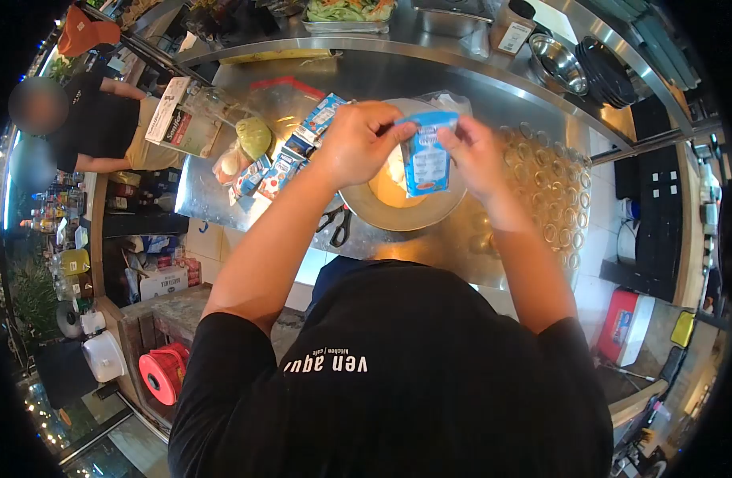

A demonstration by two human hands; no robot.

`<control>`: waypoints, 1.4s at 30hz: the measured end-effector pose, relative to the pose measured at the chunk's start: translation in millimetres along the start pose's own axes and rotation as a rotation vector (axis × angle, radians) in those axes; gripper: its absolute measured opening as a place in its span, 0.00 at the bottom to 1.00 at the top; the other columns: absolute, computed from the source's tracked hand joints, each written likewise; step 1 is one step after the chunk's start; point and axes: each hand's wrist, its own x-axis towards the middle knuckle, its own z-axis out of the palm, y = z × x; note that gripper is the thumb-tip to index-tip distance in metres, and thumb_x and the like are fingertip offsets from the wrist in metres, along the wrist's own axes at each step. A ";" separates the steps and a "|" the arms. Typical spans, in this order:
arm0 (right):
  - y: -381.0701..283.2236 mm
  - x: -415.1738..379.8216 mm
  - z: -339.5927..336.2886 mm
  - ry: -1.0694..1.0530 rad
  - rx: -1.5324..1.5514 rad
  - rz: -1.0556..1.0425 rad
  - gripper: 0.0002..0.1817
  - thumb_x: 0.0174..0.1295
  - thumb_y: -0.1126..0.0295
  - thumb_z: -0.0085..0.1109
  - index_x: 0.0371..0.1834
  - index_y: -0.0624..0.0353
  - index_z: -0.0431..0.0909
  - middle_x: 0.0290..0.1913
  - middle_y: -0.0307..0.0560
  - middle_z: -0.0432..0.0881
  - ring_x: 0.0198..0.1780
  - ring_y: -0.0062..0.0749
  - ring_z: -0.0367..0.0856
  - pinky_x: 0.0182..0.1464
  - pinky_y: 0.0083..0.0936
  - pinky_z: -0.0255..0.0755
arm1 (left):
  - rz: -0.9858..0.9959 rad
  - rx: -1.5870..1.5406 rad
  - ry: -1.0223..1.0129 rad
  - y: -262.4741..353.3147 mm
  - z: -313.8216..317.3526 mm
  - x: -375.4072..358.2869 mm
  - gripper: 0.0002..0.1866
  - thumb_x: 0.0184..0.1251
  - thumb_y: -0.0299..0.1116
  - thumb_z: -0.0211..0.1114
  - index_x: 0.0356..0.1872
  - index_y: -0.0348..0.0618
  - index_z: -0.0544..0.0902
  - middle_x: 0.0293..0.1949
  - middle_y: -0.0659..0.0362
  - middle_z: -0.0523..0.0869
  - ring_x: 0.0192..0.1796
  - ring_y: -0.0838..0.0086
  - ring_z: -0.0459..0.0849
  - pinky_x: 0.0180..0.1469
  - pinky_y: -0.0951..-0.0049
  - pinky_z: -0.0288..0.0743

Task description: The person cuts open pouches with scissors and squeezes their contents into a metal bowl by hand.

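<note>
A blue and white cream carton (428,166) is held up between my two hands over a large metal bowl (366,211). My left hand (364,142) is closed on the carton's top left corner. Fingers of my right hand (476,155) pinch its upper right edge. Inside the bowl lie a yellowish-orange layer (394,191) and some white stuff, partly hidden by the carton. Black-handled scissors (339,229) rest beside the bowl, below my left wrist. More blue and white cartons (283,170) lie to the left of my left forearm.
Rows of small glass jars (545,199) stand right of the bowl on the steel table (214,187). A bag of green stuff (254,138) lies at left. Above runs a shelf (398,52) with a vegetable tray (348,16) and steel bowls (559,65). Another person (95,119) stands at far left.
</note>
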 end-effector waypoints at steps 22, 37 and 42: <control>81.2 -60.0 3.8 -0.186 0.163 0.619 0.22 0.72 0.70 0.66 0.66 0.65 0.74 0.53 0.47 0.87 0.50 0.31 0.88 0.51 0.31 0.85 | -0.439 0.387 -0.008 -126.8 23.7 -202.1 0.16 0.68 0.39 0.72 0.47 0.37 0.85 0.41 0.51 0.90 0.40 0.59 0.88 0.46 0.61 0.83; 67.4 -76.4 -10.8 -0.163 0.124 0.684 0.24 0.70 0.67 0.68 0.65 0.66 0.76 0.53 0.47 0.88 0.49 0.27 0.88 0.53 0.28 0.83 | -0.995 -0.114 -0.315 -161.6 10.8 -288.0 0.31 0.62 0.32 0.74 0.65 0.31 0.74 0.42 0.45 0.90 0.42 0.53 0.91 0.49 0.55 0.85; 59.9 -79.0 -15.0 -0.202 0.058 0.659 0.23 0.68 0.67 0.71 0.63 0.65 0.78 0.50 0.45 0.88 0.47 0.26 0.88 0.48 0.27 0.84 | -0.906 -0.902 -0.181 -116.5 -24.7 -301.4 0.26 0.65 0.32 0.76 0.62 0.36 0.79 0.38 0.59 0.88 0.42 0.74 0.87 0.50 0.72 0.79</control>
